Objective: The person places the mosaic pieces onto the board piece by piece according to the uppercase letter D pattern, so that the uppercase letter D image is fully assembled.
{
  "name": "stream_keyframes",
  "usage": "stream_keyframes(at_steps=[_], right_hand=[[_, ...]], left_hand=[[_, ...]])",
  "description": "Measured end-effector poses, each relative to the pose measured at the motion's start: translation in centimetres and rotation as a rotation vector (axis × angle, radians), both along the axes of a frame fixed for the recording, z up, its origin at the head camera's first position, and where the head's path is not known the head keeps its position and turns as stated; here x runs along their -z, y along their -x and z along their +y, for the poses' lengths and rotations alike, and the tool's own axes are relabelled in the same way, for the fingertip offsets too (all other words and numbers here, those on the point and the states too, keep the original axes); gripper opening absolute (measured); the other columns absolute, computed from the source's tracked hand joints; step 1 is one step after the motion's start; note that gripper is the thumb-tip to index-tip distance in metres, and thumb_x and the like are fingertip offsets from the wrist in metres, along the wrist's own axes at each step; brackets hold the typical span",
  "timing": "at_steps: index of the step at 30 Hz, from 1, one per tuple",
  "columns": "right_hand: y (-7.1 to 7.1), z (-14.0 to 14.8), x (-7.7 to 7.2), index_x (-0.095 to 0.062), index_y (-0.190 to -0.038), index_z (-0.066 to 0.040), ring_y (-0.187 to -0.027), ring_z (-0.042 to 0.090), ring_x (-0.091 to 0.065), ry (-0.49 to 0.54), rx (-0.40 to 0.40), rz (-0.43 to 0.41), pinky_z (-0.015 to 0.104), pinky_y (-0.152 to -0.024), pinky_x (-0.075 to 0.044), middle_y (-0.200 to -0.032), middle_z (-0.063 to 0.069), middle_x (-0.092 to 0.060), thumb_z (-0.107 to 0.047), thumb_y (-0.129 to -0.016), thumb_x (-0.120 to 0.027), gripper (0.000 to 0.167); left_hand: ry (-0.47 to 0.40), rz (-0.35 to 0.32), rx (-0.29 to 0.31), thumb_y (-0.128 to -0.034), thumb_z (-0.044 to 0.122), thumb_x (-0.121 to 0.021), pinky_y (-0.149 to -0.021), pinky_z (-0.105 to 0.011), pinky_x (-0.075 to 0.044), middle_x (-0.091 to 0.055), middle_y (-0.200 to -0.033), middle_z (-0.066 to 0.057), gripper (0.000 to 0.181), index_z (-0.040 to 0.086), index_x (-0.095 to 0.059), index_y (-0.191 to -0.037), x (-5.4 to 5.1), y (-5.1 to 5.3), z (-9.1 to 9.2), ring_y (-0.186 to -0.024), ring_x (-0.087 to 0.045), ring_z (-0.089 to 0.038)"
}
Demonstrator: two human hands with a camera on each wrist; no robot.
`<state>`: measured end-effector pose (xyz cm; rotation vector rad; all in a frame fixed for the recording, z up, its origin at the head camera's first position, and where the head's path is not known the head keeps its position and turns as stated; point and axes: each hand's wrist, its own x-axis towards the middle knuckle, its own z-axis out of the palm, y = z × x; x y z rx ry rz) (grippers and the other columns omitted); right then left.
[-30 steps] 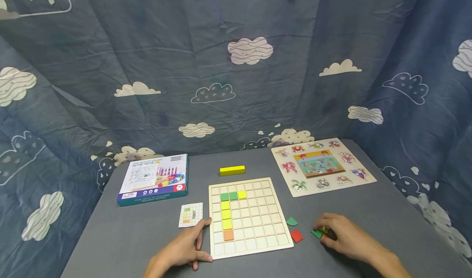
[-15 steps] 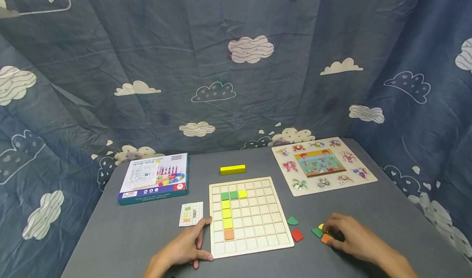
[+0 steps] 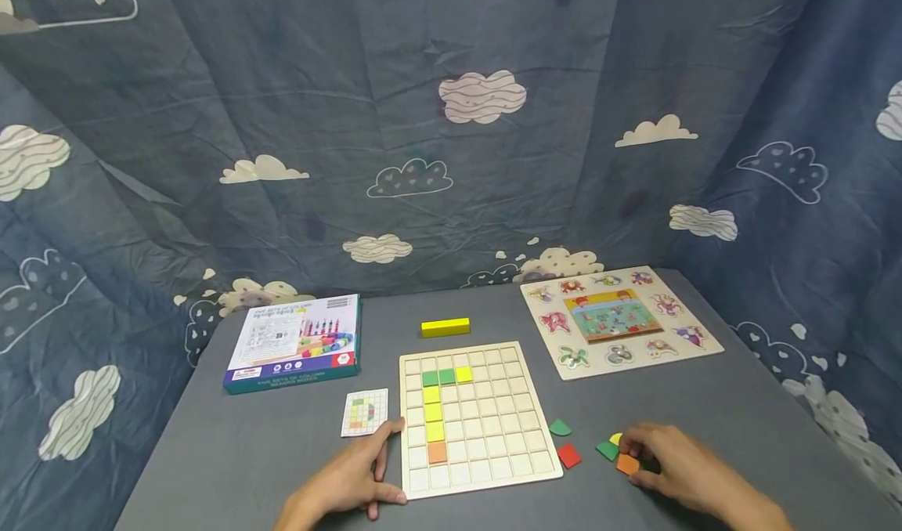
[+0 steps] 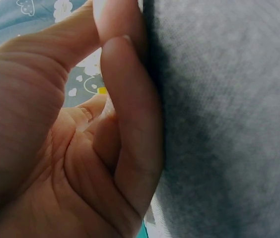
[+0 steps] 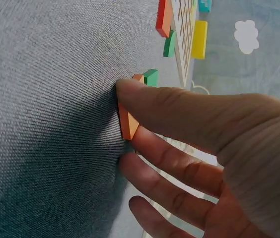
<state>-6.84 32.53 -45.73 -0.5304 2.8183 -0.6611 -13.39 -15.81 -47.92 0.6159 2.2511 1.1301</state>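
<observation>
In the head view my left hand (image 3: pixel 345 472) rests beside the wooden grid board (image 3: pixel 493 437), index fingertip and thumb touching its left edge. Its other fingers curl under in the left wrist view. My right hand (image 3: pixel 680 464) pinches a square orange tile (image 3: pixel 627 464) between thumb and index finger, low over the table; the right wrist view shows the tile (image 5: pixel 126 119) at the thumb tip. Just left of it lie a green piece (image 3: pixel 607 451) and a partly covered yellow piece (image 3: pixel 616 438). On the board, green, yellow and orange tiles fill several cells.
A red square tile (image 3: pixel 569 456) and a green quarter-round piece (image 3: pixel 560 428) lie by the board's right edge. A pattern card (image 3: pixel 365 412) is left of the board. Behind are a yellow bar (image 3: pixel 445 327), a boxed set (image 3: pixel 292 343) and a picture puzzle board (image 3: pixel 550 343).
My right hand has shifted slightly right off the pile, uncovering the orange tile and part of the yellow piece. The left hand and board keep their places.
</observation>
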Motion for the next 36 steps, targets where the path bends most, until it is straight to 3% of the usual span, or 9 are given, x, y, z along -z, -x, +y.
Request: stream_keyframes(at_steps=[8,17,23,36], right_hand=[[0.8,0.3,-0.4,-0.068,-0.094,-0.015,-0.071,-0.004,-0.048,0.005,-0.049,0.020,0.024,-0.060,-0.044,-0.083,-0.015,-0.058,-0.015,-0.077,-0.085,0.024],[2.0,0.1,-1.4,-0.070,-0.092,-0.013,-0.070,-0.003,-0.049,0.003,-0.092,-0.080,0.025,-0.060,-0.044,-0.080,-0.014,-0.058,-0.009,-0.076,-0.083,0.021],[2.5,-0.3,-1.8,-0.072,-0.094,-0.012,-0.071,-0.002,-0.047,-0.014,-0.104,-0.102,0.025,-0.061,-0.043,-0.082,-0.014,-0.059,-0.010,-0.075,-0.082,0.021],[2.6,-2.0,-2.3,-0.072,-0.092,-0.013,-0.072,-0.002,-0.046,-0.008,-0.126,-0.046,0.025,-0.062,-0.042,-0.082,-0.014,-0.056,-0.011,-0.071,-0.082,0.024]], left_hand=[[-0.009,0.004,-0.001,-0.0762,0.030,-0.088,-0.048,-0.023,-0.043,-0.053,-0.074,-0.001,0.095,0.007,-0.034,-0.151,0.1,0.2,0.2,-0.043,-0.060,-0.009],[-0.018,0.017,-0.003,-0.0760,0.026,-0.088,-0.048,-0.023,-0.043,-0.052,-0.074,-0.002,0.096,0.004,-0.033,-0.151,-0.5,0.5,0.3,-0.042,-0.059,-0.008],[-0.011,0.008,-0.012,-0.0760,0.026,-0.088,-0.049,-0.023,-0.043,-0.052,-0.074,-0.002,0.096,0.005,-0.033,-0.152,-0.6,0.4,0.1,-0.043,-0.058,-0.008],[-0.025,-0.014,-0.013,-0.0755,0.027,-0.088,-0.046,-0.022,-0.044,-0.052,-0.074,-0.001,0.095,0.008,-0.034,-0.151,0.0,0.0,0.1,-0.042,-0.059,-0.008]])
